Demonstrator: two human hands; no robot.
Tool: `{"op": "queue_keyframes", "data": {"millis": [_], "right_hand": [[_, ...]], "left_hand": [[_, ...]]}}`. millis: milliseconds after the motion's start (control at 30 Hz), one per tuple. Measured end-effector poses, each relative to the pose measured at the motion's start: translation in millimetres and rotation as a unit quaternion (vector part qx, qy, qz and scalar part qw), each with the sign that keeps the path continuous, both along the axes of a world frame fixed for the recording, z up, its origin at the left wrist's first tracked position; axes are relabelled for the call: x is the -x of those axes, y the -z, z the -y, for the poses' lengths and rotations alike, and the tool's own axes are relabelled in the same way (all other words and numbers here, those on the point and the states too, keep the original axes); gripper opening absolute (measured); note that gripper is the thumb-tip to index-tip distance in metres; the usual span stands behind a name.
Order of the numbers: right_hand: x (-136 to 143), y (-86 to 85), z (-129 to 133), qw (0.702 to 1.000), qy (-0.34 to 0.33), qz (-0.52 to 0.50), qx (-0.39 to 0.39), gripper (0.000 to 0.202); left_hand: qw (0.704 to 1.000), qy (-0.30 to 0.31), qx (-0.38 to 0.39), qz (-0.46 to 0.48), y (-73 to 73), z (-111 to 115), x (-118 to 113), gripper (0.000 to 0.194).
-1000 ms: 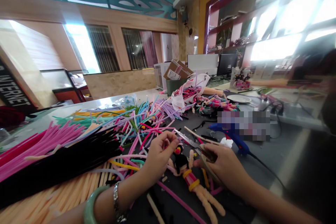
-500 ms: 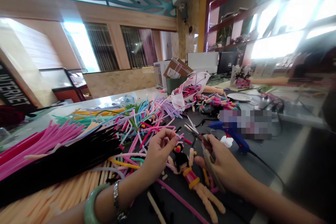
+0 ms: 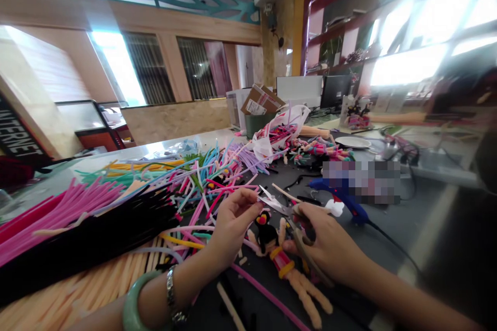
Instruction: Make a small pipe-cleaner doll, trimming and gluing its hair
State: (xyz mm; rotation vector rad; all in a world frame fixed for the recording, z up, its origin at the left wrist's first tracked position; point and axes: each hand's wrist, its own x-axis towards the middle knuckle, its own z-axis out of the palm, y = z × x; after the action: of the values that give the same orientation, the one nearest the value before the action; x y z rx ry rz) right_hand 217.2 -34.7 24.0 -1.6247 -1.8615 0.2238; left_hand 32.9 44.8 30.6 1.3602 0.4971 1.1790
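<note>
Your right hand (image 3: 326, 240) is curled around the handles of the scissors (image 3: 286, 211), and the blades are spread a bit. Your left hand (image 3: 235, 225) has its thumb and finger bent close together near the blade tips; I can't tell if they pinch something tiny. The fuzzy doll (image 3: 281, 261) lies on the dark desk (image 3: 373, 245) between your hands, its head near your left fingers. A blue glue gun (image 3: 344, 199) lies past your right hand.

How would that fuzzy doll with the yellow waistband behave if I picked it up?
The doll is probably light, being apparently built from fuzzy stems. Its slim legs would likely bend rather than snap. Lying flat with legs apart on the dark tabletop, it seems unlikely to roll.
</note>
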Motion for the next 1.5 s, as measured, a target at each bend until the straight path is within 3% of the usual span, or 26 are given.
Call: {"op": "queue_keyframes", "data": {"millis": [700, 1133, 1500], "right_hand": [[1.0, -1.2, 1.4, 1.0, -0.001, -0.005, 0.001, 0.026], [-3.1, 3.1, -1.3, 1.0, 0.019, -0.013, 0.002, 0.032], [1.3, -3.2, 3.0, 1.0, -0.012, -0.012, 0.015, 0.028]], "left_hand": [[0.998, 0.05, -0.005, -0.05, 1.8, -0.2, 1.7, 0.011], [0.998, 0.042, 0.039, -0.031, -1.7, 1.9, 0.6, 0.015], [0.997, 0.062, 0.037, -0.004, -2.1, 2.6, -0.5, 0.011]]}}
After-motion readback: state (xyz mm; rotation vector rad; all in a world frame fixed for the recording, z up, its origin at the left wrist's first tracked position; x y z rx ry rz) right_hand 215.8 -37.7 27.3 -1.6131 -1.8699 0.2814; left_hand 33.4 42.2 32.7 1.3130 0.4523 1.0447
